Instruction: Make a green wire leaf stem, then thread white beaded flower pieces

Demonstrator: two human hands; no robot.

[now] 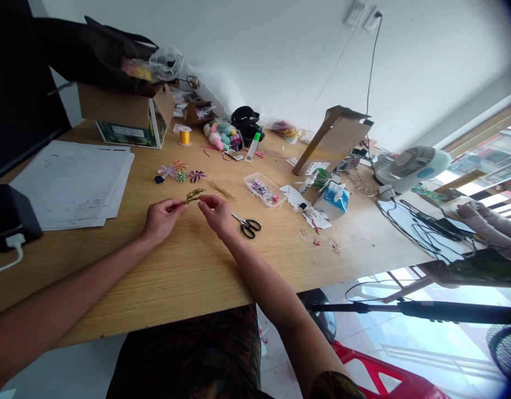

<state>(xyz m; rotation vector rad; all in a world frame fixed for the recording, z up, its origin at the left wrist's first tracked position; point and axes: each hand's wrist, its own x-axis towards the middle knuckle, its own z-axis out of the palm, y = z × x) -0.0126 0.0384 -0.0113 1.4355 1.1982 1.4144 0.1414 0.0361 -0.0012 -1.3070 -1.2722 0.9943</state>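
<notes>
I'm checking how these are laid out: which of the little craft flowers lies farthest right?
The dark purple one, with spread petals; it's right of the green one.

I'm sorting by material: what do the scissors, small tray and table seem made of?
Scissors: silvery, metal-looking blades; smooth black handles, probably plastic.
Tray: probably plastic, clear with shiny edges.
Table: wood or wood-look laminate, satin, with visible grain.

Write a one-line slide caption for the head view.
Two bare hands, left and right, hold a small green craft piece above a wooden table, near black-handled scissors.
</notes>
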